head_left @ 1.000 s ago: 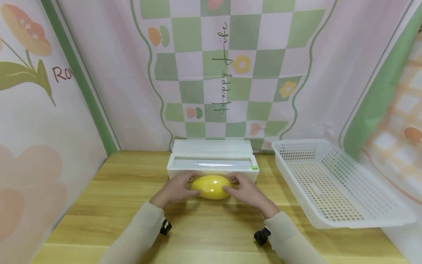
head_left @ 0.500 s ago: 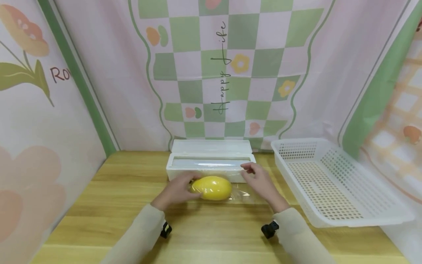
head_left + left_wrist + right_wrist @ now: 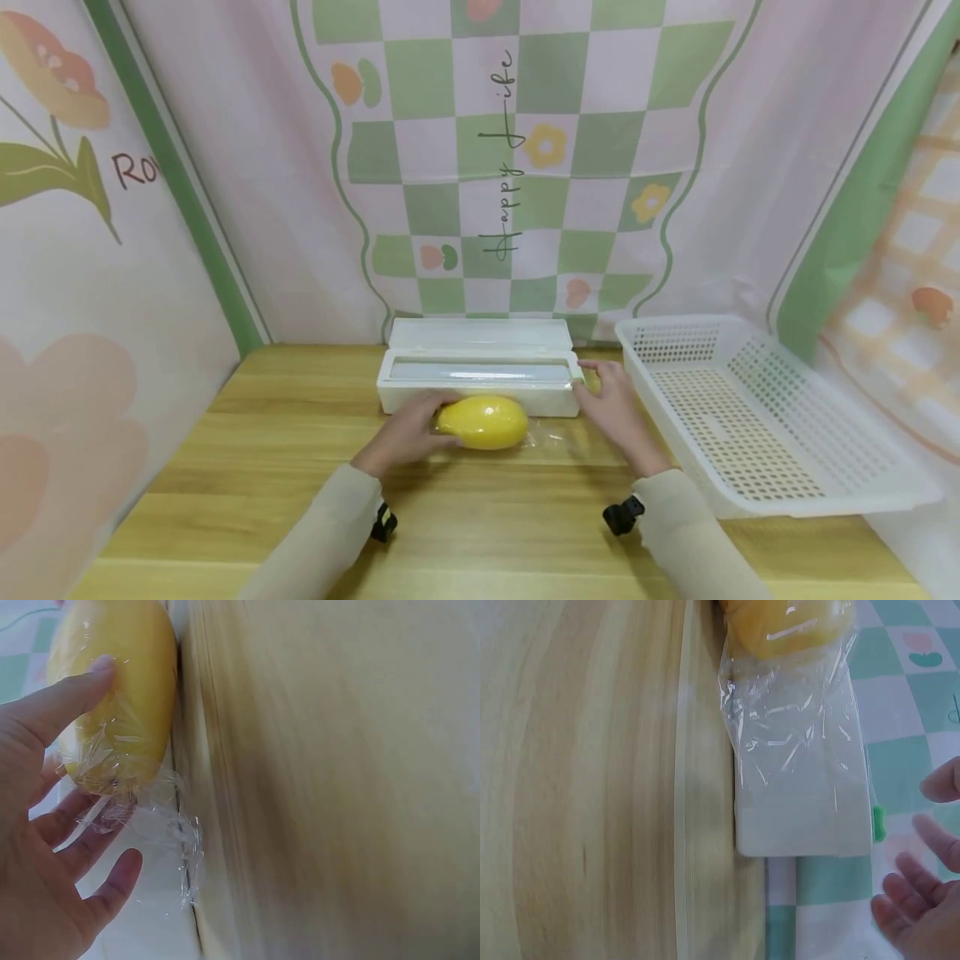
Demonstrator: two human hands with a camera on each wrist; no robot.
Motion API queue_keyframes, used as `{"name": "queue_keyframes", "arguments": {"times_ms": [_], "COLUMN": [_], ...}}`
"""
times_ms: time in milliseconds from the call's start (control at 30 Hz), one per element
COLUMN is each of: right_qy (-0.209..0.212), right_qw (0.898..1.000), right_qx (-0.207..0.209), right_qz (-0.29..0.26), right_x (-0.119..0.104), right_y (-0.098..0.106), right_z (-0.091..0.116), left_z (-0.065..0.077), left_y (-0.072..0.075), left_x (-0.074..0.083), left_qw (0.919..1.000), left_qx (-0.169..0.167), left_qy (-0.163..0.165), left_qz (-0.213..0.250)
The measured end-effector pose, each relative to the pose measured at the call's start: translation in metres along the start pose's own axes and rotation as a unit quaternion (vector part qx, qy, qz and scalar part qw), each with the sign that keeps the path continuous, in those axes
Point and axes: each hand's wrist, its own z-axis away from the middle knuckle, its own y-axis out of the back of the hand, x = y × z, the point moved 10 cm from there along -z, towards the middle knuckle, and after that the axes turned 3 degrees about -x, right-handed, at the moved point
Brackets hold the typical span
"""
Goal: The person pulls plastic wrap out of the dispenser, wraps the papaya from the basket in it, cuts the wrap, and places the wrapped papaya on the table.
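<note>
A smooth yellow oval fruit, its kind not certain, is wrapped in clear cling film that bunches at its left end. My left hand grips that end, thumb on the near side and fingers behind. Film also stretches from the fruit over the front of a white cling film dispenser, whose lid stands raised. By the dispenser's right end is my right hand, thumb and fingers apart around a small green slider. Whether they touch it cannot be told.
A white perforated plastic basket stands on the right of the wooden table. Behind the dispenser hangs a green and white checked cloth.
My right hand has let go of the fruit's right end and moved right to the dispenser's end by the green slider. My left hand keeps its hold on the fruit.
</note>
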Motion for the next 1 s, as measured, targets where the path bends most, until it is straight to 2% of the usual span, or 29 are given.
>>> {"name": "queue_keyframes", "arguments": {"times_ms": [133, 267, 400, 533, 733, 867, 1000], "right_qy": [-0.016, -0.020, -0.033, -0.062, -0.061, -0.061, -0.069], "right_qw": [0.999, 0.996, 0.993, 0.990, 0.990, 0.989, 0.988], "right_qx": [-0.047, -0.089, -0.103, -0.112, -0.106, -0.105, -0.104], "right_qz": [0.021, 0.005, -0.041, -0.065, -0.070, -0.081, -0.087], "right_x": [0.007, 0.013, 0.022, 0.038, 0.047, 0.048, 0.050], "right_y": [-0.007, -0.019, -0.026, -0.032, -0.033, -0.033, -0.033], "right_z": [0.000, -0.001, -0.002, -0.001, -0.003, -0.003, -0.003], "left_z": [0.001, 0.002, 0.004, 0.005, 0.007, -0.003, -0.025], "left_y": [0.000, 0.000, 0.001, 0.002, 0.012, 0.024, 0.030], "left_x": [0.000, 0.001, 0.002, 0.006, 0.010, 0.025, 0.052], "left_qw": [1.0000, 0.9999, 0.9996, 0.9996, 0.9996, 0.9982, 0.9977], "left_qx": [-0.001, -0.004, -0.004, -0.002, 0.007, 0.015, 0.007], "left_qy": [-0.001, -0.002, -0.009, -0.018, 0.011, 0.013, -0.021], "left_qz": [0.004, 0.015, 0.026, 0.023, -0.025, -0.057, -0.064]}}
